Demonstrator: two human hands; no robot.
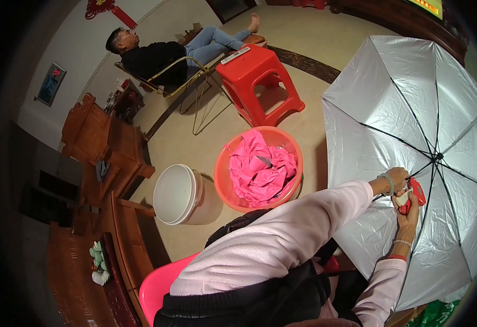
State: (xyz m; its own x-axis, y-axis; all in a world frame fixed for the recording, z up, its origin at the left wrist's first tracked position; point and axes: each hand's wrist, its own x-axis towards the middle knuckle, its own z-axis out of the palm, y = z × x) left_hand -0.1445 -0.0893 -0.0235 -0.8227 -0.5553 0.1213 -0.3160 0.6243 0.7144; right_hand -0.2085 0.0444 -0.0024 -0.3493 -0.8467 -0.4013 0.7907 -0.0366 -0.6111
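One umbrella (358, 152), open, silver underside facing both hands; left hand (396, 179) at a rib (421, 169), grip unclear; right hand (408, 217) around red tool (417, 194); floor (311, 124) between umbrella and tub (220, 174).

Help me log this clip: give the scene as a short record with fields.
Left hand: at the umbrella, exact grip unclear
Right hand: holding a red tool
Umbrella: open, silvery underside and dark ribs showing
Basin: orange, holding pink material
Bucket: white, beside the basin
Stool: red, beyond the basin
Other person: seated
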